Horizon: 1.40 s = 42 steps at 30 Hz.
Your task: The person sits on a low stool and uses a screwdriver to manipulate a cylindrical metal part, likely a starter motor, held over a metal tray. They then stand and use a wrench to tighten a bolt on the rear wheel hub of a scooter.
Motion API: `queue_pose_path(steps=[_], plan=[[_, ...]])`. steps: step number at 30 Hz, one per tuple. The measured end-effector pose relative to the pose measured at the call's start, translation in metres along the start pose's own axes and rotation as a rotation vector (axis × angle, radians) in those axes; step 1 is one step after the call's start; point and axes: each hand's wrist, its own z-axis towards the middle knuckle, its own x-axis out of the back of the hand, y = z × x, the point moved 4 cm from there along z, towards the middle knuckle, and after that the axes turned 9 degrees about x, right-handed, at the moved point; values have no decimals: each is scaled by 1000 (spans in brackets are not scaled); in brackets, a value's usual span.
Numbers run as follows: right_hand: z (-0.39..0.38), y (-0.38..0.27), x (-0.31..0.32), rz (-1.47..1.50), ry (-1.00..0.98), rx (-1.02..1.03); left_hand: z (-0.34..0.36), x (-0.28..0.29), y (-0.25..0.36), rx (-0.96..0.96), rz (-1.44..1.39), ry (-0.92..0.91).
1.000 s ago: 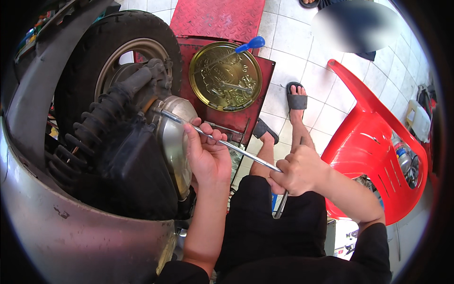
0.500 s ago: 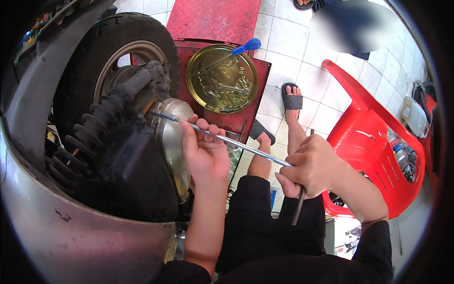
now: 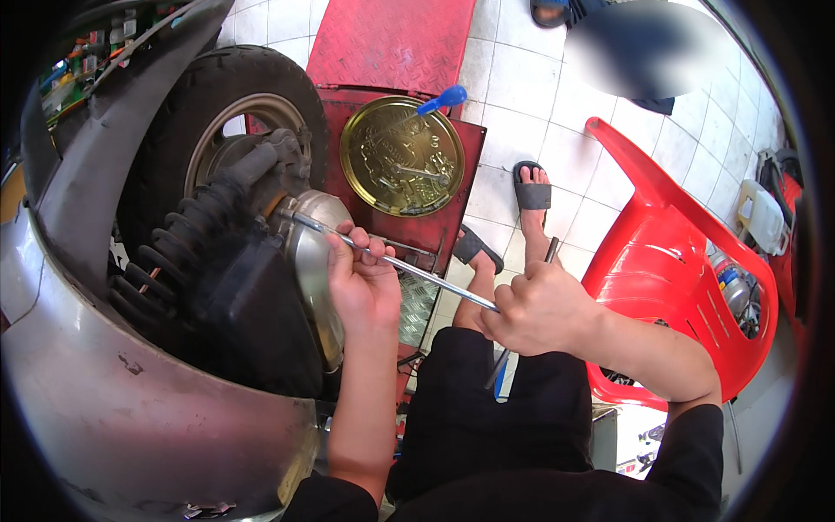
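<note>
A long T-handle wrench (image 3: 439, 283) slants across the middle, its far tip against the engine area beside the rounded metal cover (image 3: 317, 235). My left hand (image 3: 365, 287) has its fingers curled round the shaft close to that tip, palm turned up. Wrapped over the joint of shaft and crossbar is my right hand (image 3: 544, 309); the dark crossbar sticks out above and below the fist. A coil-spring shock absorber (image 3: 187, 230) and a black plastic housing (image 3: 257, 304) sit left of the cover. What the tip engages is too small to make out.
A round gold tray (image 3: 346, 157) of small metal parts, with a blue-handled screwdriver (image 3: 444, 100), rests on the red stand (image 3: 396, 52). Behind the shock absorber is a wheel (image 3: 261, 70). A silver body panel (image 3: 165, 383) fills the lower left; a red chair (image 3: 644, 252) stands right.
My right hand has turned the crossbar, whose lower end now points further left. Both hands sit slightly further left in view, which has itself shifted a little.
</note>
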Motion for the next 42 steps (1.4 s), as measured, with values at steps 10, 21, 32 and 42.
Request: queue_pose_path(steps=[10,21,32,42], plan=[[-8,-5,-18,-210,-24,65,0,2,-3,-51,10,10],[-94,-52,-52,-168,-421,-329,-65,-37,-52,-58,512,-247],[-67,-5,-98,-122,-219,-751,-93,-100,-58,-439,1013,-735],[-70,-4,-97,-161,-287,-729,-92,-103,-53,-417,995,-746]])
